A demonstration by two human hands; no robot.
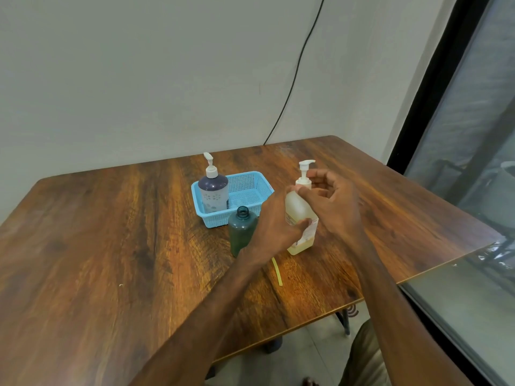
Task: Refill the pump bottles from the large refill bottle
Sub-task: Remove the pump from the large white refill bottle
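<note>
A translucent bottle (296, 210) with yellowish liquid low inside and a white pump head (305, 169) stands on the wooden table (111, 232). My left hand (274, 224) grips its body from the left. My right hand (333, 201) is at its collar, thumb and fingers on the base of the pump. A dark green bottle (242, 229) with an open neck and no cap stands just left of it. A purple pump bottle (213, 192) stands in the left end of a blue basket (250, 185).
A thin yellow strip (277, 271) lies on the table below the bottles, partly under my left wrist. A black cable (295, 79) runs down the wall behind. A dark-framed window (459, 135) borders the table's right edge.
</note>
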